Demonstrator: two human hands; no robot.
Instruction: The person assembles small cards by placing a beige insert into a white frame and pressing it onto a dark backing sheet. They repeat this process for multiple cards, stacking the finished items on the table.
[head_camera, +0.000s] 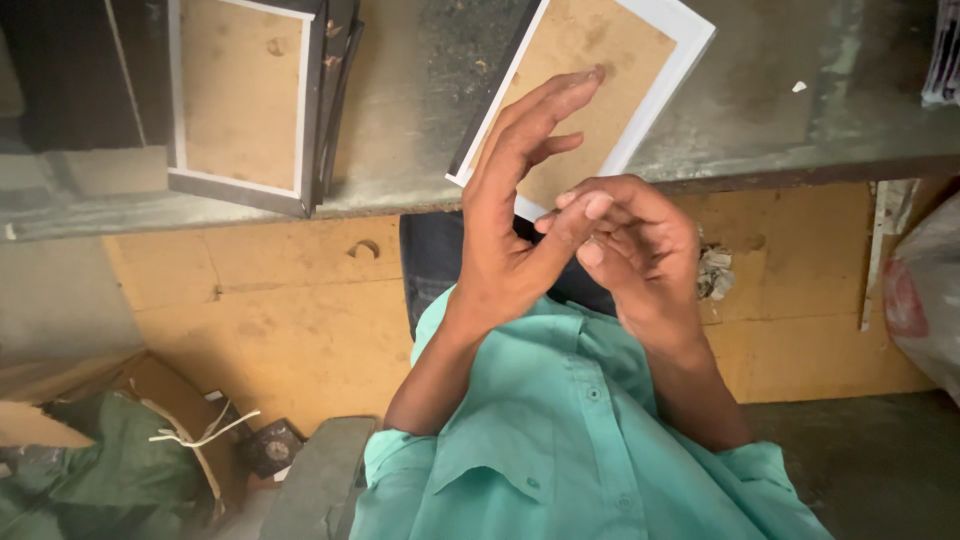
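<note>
The person's left hand (515, 215) is rising with palm spread and fingers stretched nearly straight, holding nothing. The right hand (625, 245) is curling loosely beside it, its fingers pressing against the left thumb and palm edge; whether anything small is sitting inside that curl cannot be told. Both hands are hovering in front of the person's teal button-up shirt (570, 440), above the near edge of the worn grey workbench (420, 100).

Just behind the fingertips, a white-bordered rectangular picture frame with a brown fibreboard backing (590, 70) is lying face down and tilted on the bench, one corner overhanging the edge. A stack of black-edged frames with a similar brown backing (245, 100) is resting well apart to the left. A plywood panel (290, 310) is closing off the bench front below.

Judging from the pose, the hands are rubbing together; doing it clear of the overhanging frame would avoid knocking it.
</note>
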